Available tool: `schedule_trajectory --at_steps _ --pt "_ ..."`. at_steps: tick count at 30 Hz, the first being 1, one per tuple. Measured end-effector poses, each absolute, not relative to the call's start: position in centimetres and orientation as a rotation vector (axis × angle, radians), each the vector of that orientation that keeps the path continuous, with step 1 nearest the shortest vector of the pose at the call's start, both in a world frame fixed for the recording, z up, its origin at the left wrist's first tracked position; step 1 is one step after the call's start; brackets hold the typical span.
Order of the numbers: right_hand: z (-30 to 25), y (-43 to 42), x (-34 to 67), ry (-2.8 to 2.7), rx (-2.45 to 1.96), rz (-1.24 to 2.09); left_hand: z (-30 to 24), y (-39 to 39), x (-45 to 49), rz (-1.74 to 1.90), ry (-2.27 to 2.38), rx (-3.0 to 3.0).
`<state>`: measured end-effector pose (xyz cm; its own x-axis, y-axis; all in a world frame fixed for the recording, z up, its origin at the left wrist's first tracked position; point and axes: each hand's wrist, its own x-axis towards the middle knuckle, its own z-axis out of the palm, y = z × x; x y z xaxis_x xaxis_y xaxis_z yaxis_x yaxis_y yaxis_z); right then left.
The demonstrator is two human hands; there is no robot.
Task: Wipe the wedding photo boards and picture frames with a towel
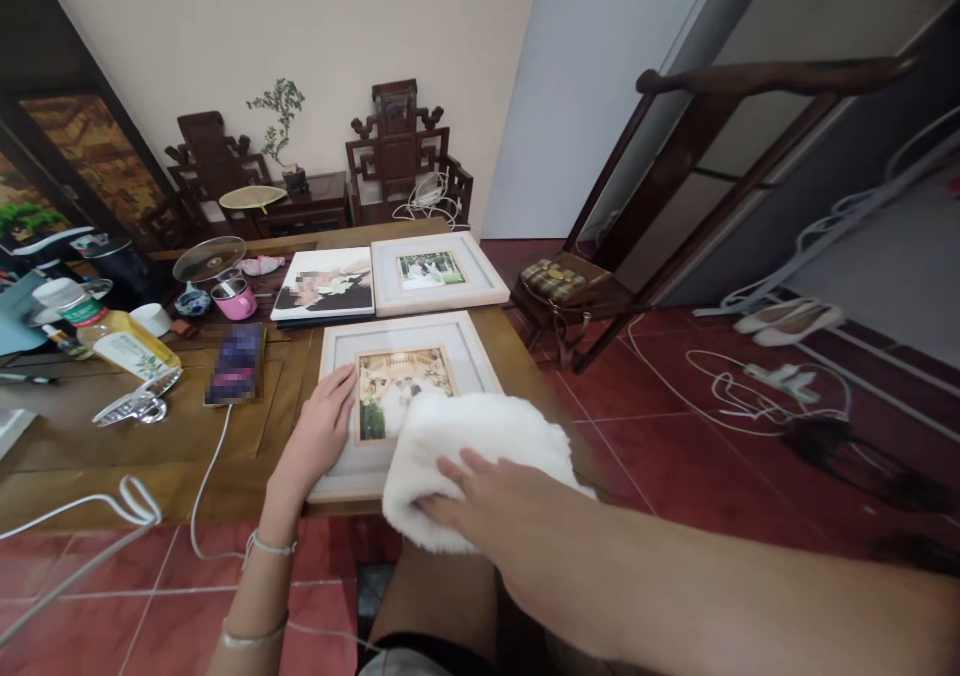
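Note:
A light wooden picture frame point(472, 349) with a wedding photo at its centre lies flat on the table near its right end. My left hand point(328, 419) rests on the frame's left side, fingers stretched out towards the photo; its thumb is hidden. Under my right hand point(487, 501) is a fluffy white cloth point(487, 431), held against the frame's lower right part. The cloth hides that corner and some of the photo. Beyond lie a second framed photo point(386, 281) and a photo album or panel point(326, 281).
Left on the wooden table point(289, 371) are a phone point(236, 364) on a cable, a hair claw point(139, 401), a bottle point(124, 336) and a pink cup point(235, 299). A chair point(600, 266) bearing a plaid bag point(555, 279) stands right. Cables point(750, 391) trail over the red floor.

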<state>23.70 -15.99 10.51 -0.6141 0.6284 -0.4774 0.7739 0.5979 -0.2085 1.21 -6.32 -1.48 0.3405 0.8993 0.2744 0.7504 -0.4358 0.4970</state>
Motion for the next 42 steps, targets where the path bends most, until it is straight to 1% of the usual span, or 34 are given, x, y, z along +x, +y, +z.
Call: schedule_trajectory --at_steps 2,4,10,13,16,20,23,24,27,31,34,38,42 --pt "10.2 -16.6 23.7 2.54 1.095 -0.626 -1.5 -6.3 1.2 0.746 1.472 2.332" --pt "9.1 -15.9 24.2 2.605 1.13 -0.569 -1.5 -6.2 1.1 0.745 1.467 2.335" --pt "5.7 -8.5 27.4 2.644 1.284 -0.025 -1.5 -6.2 1.0 0.752 1.443 2.337" --pt "5.4 -4.6 28.7 2.632 1.292 0.126 -1.5 -6.2 1.1 0.768 1.442 2.336" --pt "5.4 -3.1 28.9 2.626 1.243 0.198 -1.4 -6.2 1.2 0.767 1.454 2.333" --pt "6.6 -5.9 27.3 2.525 1.299 0.103 -1.4 -6.3 1.2 0.77 1.468 2.322" --pt "8.1 -10.2 25.5 2.471 1.296 -0.106 -1.5 -6.3 1.2 0.754 1.475 2.316" --pt "8.5 -11.7 25.0 2.466 1.239 -0.22 -1.5 -6.3 1.2 0.752 1.478 2.313" --pt "8.8 -15.4 23.6 2.557 1.163 -0.436 -1.5 -6.4 1.2 0.762 1.485 2.306" --pt "7.9 -17.0 23.2 2.64 1.096 -0.479 -1.4 -6.4 1.2 0.747 1.478 2.32" --pt "6.9 -15.0 24.1 2.685 1.126 -0.37 -1.4 -6.4 1.1 0.721 1.465 2.329" --pt "5.4 -9.4 26.4 2.631 1.297 0.042 -1.5 -6.3 1.0 0.74 1.433 2.34" --pt "4.4 -3.8 28.3 2.59 1.353 0.265 -1.5 -6.3 1.0 0.74 1.438 2.338"
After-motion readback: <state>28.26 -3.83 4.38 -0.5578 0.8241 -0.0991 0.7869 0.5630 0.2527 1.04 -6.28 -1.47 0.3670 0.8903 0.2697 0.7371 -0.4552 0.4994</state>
